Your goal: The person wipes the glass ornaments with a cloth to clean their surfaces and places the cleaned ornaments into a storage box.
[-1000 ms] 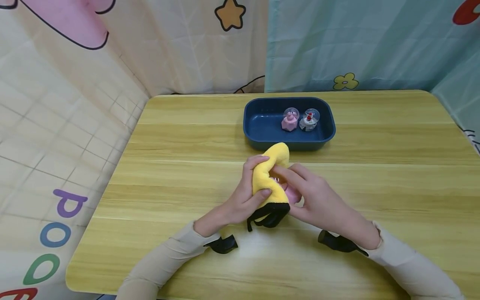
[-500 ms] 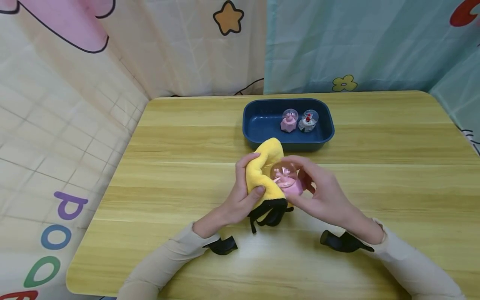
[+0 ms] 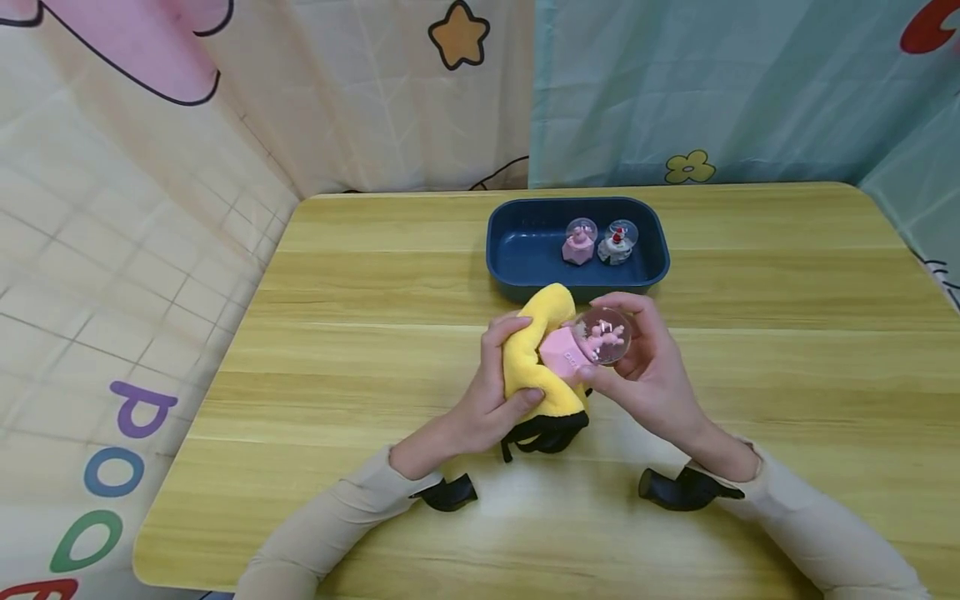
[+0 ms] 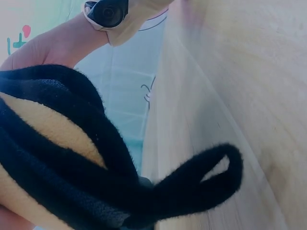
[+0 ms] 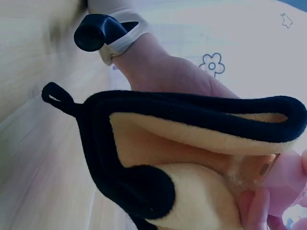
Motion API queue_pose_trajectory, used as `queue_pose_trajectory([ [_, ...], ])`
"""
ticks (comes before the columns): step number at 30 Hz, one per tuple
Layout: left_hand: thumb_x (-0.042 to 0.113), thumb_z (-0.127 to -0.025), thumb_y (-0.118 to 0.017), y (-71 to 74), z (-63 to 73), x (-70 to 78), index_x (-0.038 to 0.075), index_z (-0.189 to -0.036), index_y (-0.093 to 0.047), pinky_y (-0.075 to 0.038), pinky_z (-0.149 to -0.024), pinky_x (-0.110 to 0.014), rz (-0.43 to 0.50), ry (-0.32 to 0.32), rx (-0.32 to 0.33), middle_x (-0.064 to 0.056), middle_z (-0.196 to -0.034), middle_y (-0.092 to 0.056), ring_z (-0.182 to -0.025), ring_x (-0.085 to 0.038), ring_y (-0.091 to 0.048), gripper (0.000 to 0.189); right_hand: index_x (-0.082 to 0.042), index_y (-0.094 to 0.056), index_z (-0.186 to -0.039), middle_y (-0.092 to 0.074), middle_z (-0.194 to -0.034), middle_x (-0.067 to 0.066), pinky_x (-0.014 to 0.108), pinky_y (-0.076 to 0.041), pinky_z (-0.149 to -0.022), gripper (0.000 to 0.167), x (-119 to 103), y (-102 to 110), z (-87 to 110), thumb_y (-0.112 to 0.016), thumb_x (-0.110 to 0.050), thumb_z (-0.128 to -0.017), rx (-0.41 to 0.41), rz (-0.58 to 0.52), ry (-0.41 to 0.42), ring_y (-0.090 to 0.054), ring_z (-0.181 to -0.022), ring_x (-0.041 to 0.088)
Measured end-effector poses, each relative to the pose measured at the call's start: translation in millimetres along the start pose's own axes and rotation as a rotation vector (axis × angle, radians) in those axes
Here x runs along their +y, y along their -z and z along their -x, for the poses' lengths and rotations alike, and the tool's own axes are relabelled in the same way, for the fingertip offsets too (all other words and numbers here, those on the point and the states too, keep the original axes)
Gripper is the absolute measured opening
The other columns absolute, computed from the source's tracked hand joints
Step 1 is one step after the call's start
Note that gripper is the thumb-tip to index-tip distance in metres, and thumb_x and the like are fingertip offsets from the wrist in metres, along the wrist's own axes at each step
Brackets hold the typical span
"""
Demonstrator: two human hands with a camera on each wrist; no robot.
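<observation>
A folded yellow cloth (image 3: pixel 551 307) with black edging is gripped by my left hand (image 3: pixel 491 392), thumb in front and fingers behind. In my right hand (image 3: pixel 652 375) is a small snow globe (image 3: pixel 564 353) with a pink base and a clear dome holding pink figures. The globe lies tilted, dome to the right, its base against the cloth's fold. In the left wrist view the cloth's black edging (image 4: pixel 86 187) ends in a hanging loop (image 4: pixel 220 182). The right wrist view shows the pink base (image 5: pixel 285 182) beside the open fold, with right fingertips (image 5: pixel 256 211) near it.
Beyond the hands, a dark blue tray (image 3: pixel 525 287) stands on the wooden table (image 3: pixel 360 350). Inside it sit a pink snow globe (image 3: pixel 578 247) and a white one with red (image 3: pixel 617 247). Patterned curtains (image 3: pixel 360 92) hang behind and to the left of the table.
The right hand has turned the snow globe, so its dome now points right and its base faces the cloth. The left hand keeps its grip on the cloth.
</observation>
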State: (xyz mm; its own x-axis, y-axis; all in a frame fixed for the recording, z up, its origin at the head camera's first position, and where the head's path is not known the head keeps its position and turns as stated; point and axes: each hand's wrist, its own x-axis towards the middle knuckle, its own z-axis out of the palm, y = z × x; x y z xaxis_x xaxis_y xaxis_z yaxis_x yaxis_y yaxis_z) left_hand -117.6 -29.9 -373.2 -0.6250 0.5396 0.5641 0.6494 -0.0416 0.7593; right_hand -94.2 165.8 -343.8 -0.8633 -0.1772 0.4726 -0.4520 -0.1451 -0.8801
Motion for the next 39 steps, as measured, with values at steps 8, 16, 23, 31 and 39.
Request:
queue_pose_trajectory([
  [8,0.055,-0.092,-0.041,-2.2,0.2,-0.8,0.0,-0.13,-0.012,-0.03,-0.108,-0.034,-0.045,-0.006,-0.036,-0.025,-0.133,-0.021,-0.125,-0.034,-0.028,0.073,-0.007,-0.044,-0.119,-0.057,-0.111,0.001,0.018,-0.054,-0.073,0.058,5.7,-4.6,3.7,-0.064,0.021,-0.072,0.045,0.025,-0.054,-0.061,-0.094,0.009],
  [16,0.053,-0.092,-0.044,0.4,-0.9,-1.5,0.003,-0.129,-0.017,-0.033,-0.104,-0.037,-0.102,-0.025,0.027,-0.025,-0.133,-0.026,-0.122,-0.033,-0.032,0.069,-0.01,-0.047,-0.119,-0.054,-0.115,0.0,0.017,-0.054,-0.075,0.044,1.7,-4.9,3.7,-0.054,0.016,-0.084,0.028,0.035,-0.121,-0.06,-0.092,0.009],
  [23,0.052,-0.093,-0.044,2.1,-2.2,-0.5,0.002,-0.128,-0.02,-0.035,-0.101,-0.036,-0.12,-0.058,0.067,-0.025,-0.129,-0.029,-0.118,-0.033,-0.035,0.065,-0.013,-0.054,-0.117,-0.058,-0.107,-0.001,0.017,-0.051,-0.061,0.04,-3.0,1.0,1.2,-0.057,0.012,-0.085,0.013,-0.007,-0.206,-0.058,-0.07,0.009],
  [31,0.049,-0.094,-0.045,3.1,-2.4,-1.0,0.003,-0.127,-0.024,-0.036,-0.099,-0.034,-0.088,-0.081,0.099,-0.026,-0.127,-0.031,-0.116,-0.032,-0.037,0.061,-0.003,-0.055,-0.116,-0.061,-0.114,0.002,0.02,-0.055,-0.068,0.042,-0.8,3.6,1.8,-0.065,0.013,-0.079,-0.045,-0.04,-0.084,-0.066,-0.081,0.011],
  [39,0.048,-0.095,-0.044,6.9,-2.3,-0.9,0.002,-0.128,-0.022,-0.037,-0.097,-0.031,-0.019,-0.103,0.068,-0.027,-0.124,-0.032,-0.116,-0.024,-0.037,0.061,0.004,-0.056,-0.116,-0.06,-0.125,0.008,0.019,-0.054,-0.078,0.043,9.1,0.5,-1.8,-0.072,0.0,-0.077,-0.14,-0.046,0.303,-0.061,-0.108,0.017],
])
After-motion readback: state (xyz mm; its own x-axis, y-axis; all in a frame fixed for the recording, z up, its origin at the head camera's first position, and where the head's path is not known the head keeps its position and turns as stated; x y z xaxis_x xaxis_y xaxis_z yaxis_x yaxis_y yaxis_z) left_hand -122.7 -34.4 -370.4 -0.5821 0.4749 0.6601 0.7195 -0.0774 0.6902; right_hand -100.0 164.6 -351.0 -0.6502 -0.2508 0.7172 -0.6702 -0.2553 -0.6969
